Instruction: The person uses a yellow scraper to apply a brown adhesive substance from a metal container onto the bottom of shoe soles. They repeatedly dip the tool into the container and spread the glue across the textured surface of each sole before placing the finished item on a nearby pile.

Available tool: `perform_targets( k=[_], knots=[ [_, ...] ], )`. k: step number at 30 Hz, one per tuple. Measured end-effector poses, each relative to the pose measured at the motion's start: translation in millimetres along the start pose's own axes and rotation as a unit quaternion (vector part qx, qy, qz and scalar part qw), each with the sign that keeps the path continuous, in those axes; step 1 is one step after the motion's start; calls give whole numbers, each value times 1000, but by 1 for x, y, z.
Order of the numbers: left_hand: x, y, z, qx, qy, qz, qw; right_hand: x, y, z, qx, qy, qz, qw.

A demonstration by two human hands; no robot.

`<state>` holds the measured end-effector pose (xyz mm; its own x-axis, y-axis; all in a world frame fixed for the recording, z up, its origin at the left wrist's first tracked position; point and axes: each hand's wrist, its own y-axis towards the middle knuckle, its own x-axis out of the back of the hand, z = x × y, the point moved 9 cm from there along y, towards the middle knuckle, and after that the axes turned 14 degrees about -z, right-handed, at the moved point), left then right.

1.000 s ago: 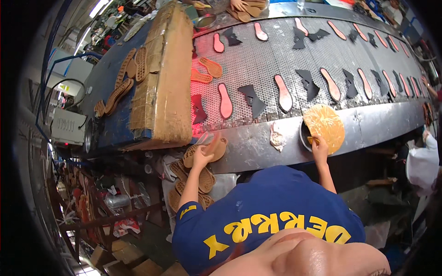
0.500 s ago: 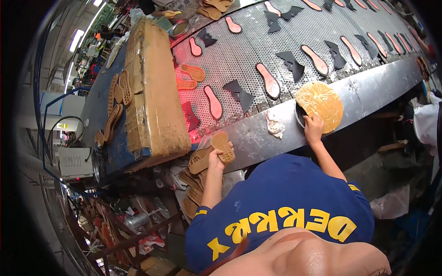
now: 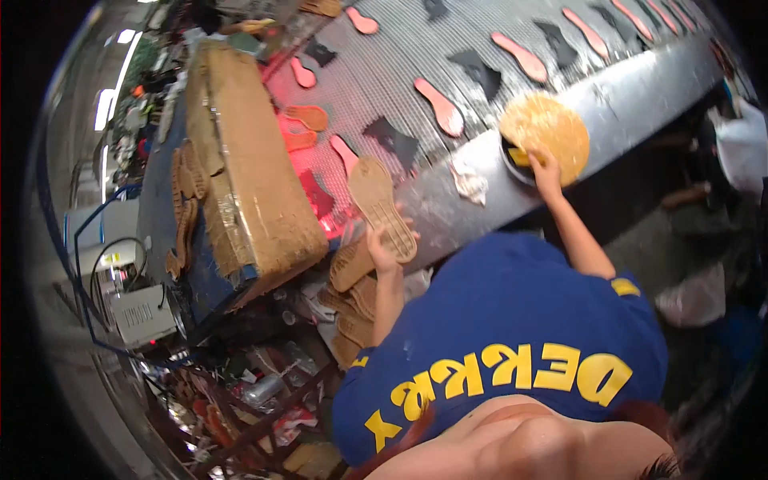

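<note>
My left hand (image 3: 382, 250) grips a tan shoe sole (image 3: 382, 206) by its near end and holds it over the edge of the mesh conveyor belt (image 3: 400, 72), tread side up. My right hand (image 3: 546, 166) rests on the rim of a round container (image 3: 546, 138) crusted with yellow glue, on the belt's steel edge (image 3: 624, 88); a yellow object shows under the fingers. Whether that hand grips it is unclear. Pink insoles (image 3: 438, 106) and black pieces (image 3: 392, 142) lie spread along the belt.
A stack of tan soles (image 3: 352, 300) sits below my left hand. A large brown cardboard-covered block (image 3: 248, 184) stands at the belt's left end, with more soles (image 3: 186, 204) beside it. A crumpled white rag (image 3: 470, 182) lies on the steel edge. Clutter and a metal rack fill the floor at left.
My left hand has lifted a tan sole from the stack up onto the belt edge. My right hand stayed at the glue container. The camera view has shifted and tilted.
</note>
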<state>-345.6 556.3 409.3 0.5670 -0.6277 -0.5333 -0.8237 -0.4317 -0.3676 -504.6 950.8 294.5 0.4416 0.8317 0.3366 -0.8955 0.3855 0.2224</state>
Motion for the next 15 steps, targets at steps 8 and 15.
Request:
perform_targets(
  k=[8,15],
  knots=[
    [-47,-17,-14,-81,82,60,991,-5,-11,-3,-244,103,77,961],
    [-79,-15,-16,31,-47,88,994,-28,-14,-27,-502,473,59,722]
  ],
)
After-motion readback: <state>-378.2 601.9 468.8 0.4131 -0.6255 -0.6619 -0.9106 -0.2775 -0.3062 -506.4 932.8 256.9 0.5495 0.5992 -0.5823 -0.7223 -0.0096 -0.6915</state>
